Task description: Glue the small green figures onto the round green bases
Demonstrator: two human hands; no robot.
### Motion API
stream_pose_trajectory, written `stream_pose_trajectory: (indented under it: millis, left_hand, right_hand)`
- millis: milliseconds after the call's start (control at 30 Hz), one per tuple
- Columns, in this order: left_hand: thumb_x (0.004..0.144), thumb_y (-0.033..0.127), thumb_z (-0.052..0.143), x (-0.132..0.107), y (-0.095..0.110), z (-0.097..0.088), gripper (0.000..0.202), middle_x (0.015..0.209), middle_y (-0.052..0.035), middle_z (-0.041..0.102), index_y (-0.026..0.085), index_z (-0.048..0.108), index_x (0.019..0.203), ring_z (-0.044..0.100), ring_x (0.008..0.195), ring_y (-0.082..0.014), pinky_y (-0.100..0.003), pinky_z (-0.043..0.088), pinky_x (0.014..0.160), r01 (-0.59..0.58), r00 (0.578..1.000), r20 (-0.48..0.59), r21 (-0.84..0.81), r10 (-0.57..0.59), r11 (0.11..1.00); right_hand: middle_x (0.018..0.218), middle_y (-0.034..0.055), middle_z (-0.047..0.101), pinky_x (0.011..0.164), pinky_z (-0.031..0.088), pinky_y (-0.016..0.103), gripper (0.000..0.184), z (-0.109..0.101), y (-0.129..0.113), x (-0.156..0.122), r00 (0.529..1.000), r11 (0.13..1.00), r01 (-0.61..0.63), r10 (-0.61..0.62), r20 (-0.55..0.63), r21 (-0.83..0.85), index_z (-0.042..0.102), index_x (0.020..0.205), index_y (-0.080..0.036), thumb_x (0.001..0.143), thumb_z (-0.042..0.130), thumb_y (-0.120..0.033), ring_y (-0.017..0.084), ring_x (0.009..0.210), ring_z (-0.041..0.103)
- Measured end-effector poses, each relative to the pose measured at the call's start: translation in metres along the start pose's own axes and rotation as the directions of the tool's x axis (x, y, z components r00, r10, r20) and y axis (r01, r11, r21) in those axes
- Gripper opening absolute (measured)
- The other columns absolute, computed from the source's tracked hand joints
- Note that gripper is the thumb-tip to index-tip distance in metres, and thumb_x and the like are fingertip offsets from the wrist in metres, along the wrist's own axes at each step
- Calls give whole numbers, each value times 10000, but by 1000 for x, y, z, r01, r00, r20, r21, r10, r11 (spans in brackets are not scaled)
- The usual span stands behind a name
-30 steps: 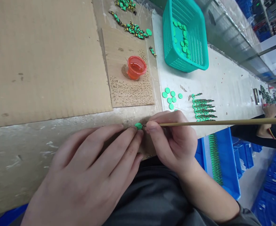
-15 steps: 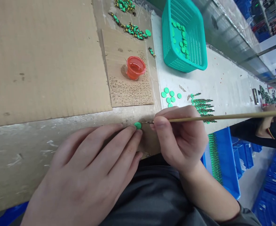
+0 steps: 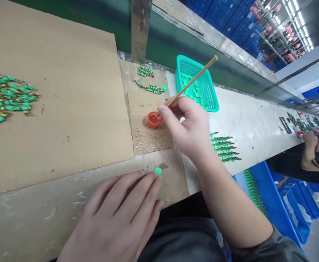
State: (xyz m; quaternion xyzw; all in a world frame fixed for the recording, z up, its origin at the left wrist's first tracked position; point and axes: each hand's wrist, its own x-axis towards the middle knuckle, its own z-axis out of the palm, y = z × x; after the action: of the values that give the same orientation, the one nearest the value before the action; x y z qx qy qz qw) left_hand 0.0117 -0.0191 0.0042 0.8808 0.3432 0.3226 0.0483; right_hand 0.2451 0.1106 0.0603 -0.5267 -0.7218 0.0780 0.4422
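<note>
The cardboard sheet (image 3: 58, 109) looks matt and rough; the orange cup (image 3: 154, 119) is glossy translucent plastic; the basket (image 3: 203, 91) perforated plastic; the brush handle (image 3: 193, 80) smooth wood.

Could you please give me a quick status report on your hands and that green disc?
Left hand flat, touching green disc. Right hand grips brush, tip in red cup. Only speckled cardboard between cup and disc.

Green disc (image 3: 158, 170), orange cup (image 3: 154, 119)
</note>
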Motion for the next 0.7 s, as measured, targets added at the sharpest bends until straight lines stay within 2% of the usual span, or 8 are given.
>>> stream_pose_trajectory:
  millis: [133,267,500,700]
  left_hand:
    - [1229,308,589,-5,-1,3,424,1572,-96,808,173,759,1593,711,1422,-356,-570,448,1279,15,1000,7,-47,-15,999]
    - [1233,345,594,-7,-1,3,439,1605,-85,793,193,754,1612,707,1452,-358,-569,446,1292,42,999,17,-73,-41,996]
    - [1218,315,607,0,0,0,417,1520,-98,829,177,765,1578,729,1378,-357,-575,484,1232,17,1000,5,-26,-17,1000]
    - [1211,280,581,10,1,-3,392,1427,-134,846,116,780,1506,722,1318,-371,-571,510,1137,-40,999,-4,40,40,998]
  right_hand:
    - [870,-12,711,739,549,338,346,5,4,-1,999,999,47,-47,14,-21,606,866,-264,1175,759,-275,162,786,659]
    - [872,-13,696,776,573,341,346,6,3,-3,995,995,96,-96,16,-8,601,871,-267,1182,754,-272,169,808,672]
    - [935,11,741,788,621,377,311,4,1,-3,998,998,56,-56,-5,-19,630,905,-279,1185,766,-291,195,830,693]
    - [915,9,766,754,618,359,245,-7,-15,-14,995,998,58,-59,-80,-9,683,938,-278,1173,752,-283,186,805,687]
